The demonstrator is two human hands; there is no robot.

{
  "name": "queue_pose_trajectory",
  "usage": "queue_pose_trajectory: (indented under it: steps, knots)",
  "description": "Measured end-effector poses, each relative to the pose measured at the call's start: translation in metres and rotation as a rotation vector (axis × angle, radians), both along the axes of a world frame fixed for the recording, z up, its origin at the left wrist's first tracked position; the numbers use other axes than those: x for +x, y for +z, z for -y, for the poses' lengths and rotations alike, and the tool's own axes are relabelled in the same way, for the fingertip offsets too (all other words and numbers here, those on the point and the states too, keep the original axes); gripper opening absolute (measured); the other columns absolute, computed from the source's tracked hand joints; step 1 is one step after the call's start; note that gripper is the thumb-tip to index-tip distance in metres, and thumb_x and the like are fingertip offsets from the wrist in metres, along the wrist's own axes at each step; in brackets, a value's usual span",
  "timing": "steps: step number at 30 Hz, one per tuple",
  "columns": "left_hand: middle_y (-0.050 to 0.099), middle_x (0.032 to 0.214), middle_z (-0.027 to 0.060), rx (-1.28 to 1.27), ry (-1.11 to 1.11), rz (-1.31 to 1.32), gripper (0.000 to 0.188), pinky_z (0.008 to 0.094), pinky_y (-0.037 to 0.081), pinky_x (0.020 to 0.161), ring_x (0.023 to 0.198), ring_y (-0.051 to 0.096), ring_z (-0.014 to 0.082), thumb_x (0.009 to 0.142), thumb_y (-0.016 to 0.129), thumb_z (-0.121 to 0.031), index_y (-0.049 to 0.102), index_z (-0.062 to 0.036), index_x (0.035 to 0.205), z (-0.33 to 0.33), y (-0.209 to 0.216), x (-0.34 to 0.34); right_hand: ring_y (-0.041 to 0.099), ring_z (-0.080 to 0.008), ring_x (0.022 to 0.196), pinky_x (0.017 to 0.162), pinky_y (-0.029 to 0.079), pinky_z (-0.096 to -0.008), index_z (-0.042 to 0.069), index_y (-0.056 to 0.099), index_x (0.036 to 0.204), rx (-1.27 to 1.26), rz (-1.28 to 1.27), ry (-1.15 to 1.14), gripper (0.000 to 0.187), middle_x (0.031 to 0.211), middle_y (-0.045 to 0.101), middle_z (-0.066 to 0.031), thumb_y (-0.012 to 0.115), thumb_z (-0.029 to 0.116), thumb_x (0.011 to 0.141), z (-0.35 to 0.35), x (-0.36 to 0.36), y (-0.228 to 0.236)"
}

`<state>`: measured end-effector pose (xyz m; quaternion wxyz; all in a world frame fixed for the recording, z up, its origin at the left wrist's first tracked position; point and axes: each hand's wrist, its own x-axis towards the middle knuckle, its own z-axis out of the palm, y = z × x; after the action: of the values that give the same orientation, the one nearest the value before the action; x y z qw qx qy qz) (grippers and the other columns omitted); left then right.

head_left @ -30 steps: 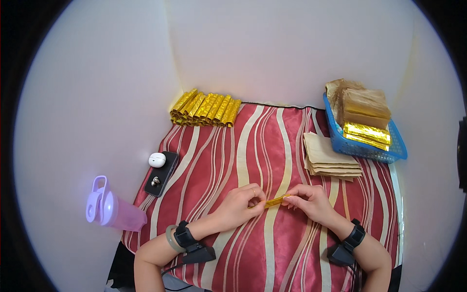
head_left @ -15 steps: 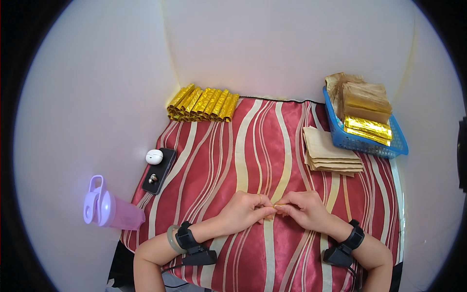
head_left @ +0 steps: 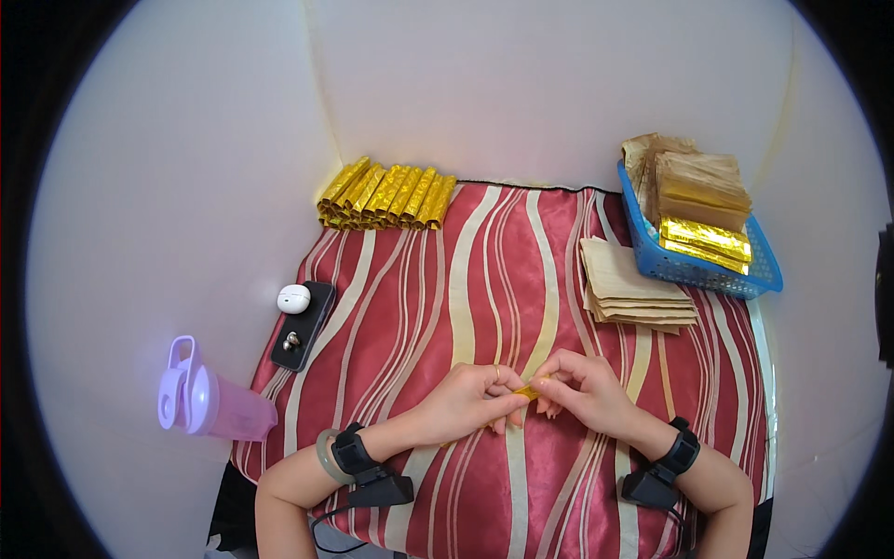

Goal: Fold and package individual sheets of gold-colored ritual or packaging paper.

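Note:
Over the front middle of the striped cloth, my left hand [head_left: 466,402] and my right hand [head_left: 589,399] meet, fingertips nearly touching. Between them shows a small piece of gold foil paper [head_left: 528,392], pinched from both sides. My left palm hides most of it, and a bit of gold peeks out below that hand. Whether it is rolled or flat I cannot tell. At the far left lies a stack of gold foil paper rolls [head_left: 391,196]. To the right is a pile of flat tan paper sheets [head_left: 633,284].
A blue plastic basket [head_left: 694,272] at the far right holds brown paper and gold foil packs [head_left: 705,240]. On the left lie a dark phone [head_left: 318,312], a white earbud case [head_left: 293,298] and small earbuds [head_left: 291,341]. A purple bottle [head_left: 228,402] stands nearby. White walls surround the table.
My right hand has moved slightly right and up, its fingers spreading a little. More gold foil shows between the hands, and a bit now peeks out below my left hand.

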<state>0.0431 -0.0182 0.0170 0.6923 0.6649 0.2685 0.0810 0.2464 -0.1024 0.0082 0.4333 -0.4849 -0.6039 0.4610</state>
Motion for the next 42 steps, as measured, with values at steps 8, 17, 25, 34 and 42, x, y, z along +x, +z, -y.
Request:
queue_pose_trajectory:
  steps: [8,17,25,34,42]
  knots:
    - [0.068,0.080,0.0075,-0.042,-0.027,0.017,0.016,0.0233,0.052,0.062,0.068,0.064,0.0103,0.098,0.058,-0.011,0.061,0.0031,0.105,-0.002,0.000,0.004,0.065,-0.0115,0.063,0.057,0.051,-0.0262,-0.002,0.058,0.095,0.038,-0.005,-0.023,0.011,0.072,0.069,-0.0079,0.062,0.009,0.096,0.003,-0.003,-0.001]
    - [0.067,0.081,0.0082,-0.113,0.015,0.060,0.013,0.0236,0.053,0.063,0.069,0.065,0.0115,0.098,0.056,-0.008,0.060,0.0026,0.104,-0.002,-0.008,0.004,0.069,-0.0186,0.062,0.055,0.051,-0.0303,0.001,0.058,0.095,0.420,0.348,-0.015,0.011,0.070,0.068,-0.0100,0.064,0.011,0.094,0.002,0.000,0.000]
    - [0.070,0.085,0.0098,-0.062,-0.013,0.000,0.017,0.0222,0.054,0.066,0.071,0.065,0.0107,0.097,0.061,-0.009,0.061,0.0046,0.108,-0.009,-0.001,0.000,0.068,-0.0121,0.065,0.057,0.054,-0.0235,0.000,0.055,0.100,-0.026,-0.015,-0.014,0.010,0.074,0.069,-0.0090,0.060,0.008,0.098,0.003,0.003,0.002]
    - [0.071,0.083,0.0099,0.021,-0.001,-0.079,0.016,0.0202,0.053,0.064,0.069,0.065,0.0089,0.094,0.065,-0.009,0.066,0.0050,0.101,-0.018,-0.002,-0.009,0.067,-0.0110,0.069,0.064,0.055,-0.0240,-0.003,0.062,0.097,-0.056,-0.008,0.062,0.014,0.076,0.070,-0.0087,0.060,0.011,0.098,-0.001,0.006,0.003]
    - [0.069,0.083,0.0067,-0.064,0.384,0.181,0.010,0.0206,0.051,0.065,0.069,0.063,0.0089,0.087,0.070,-0.002,0.065,0.0011,0.095,-0.042,-0.011,-0.015,0.070,-0.0131,0.075,0.071,0.056,-0.0249,-0.004,0.064,0.102,-0.260,-0.007,0.090,0.015,0.085,0.073,-0.0103,0.063,0.010,0.096,-0.003,0.013,0.004]
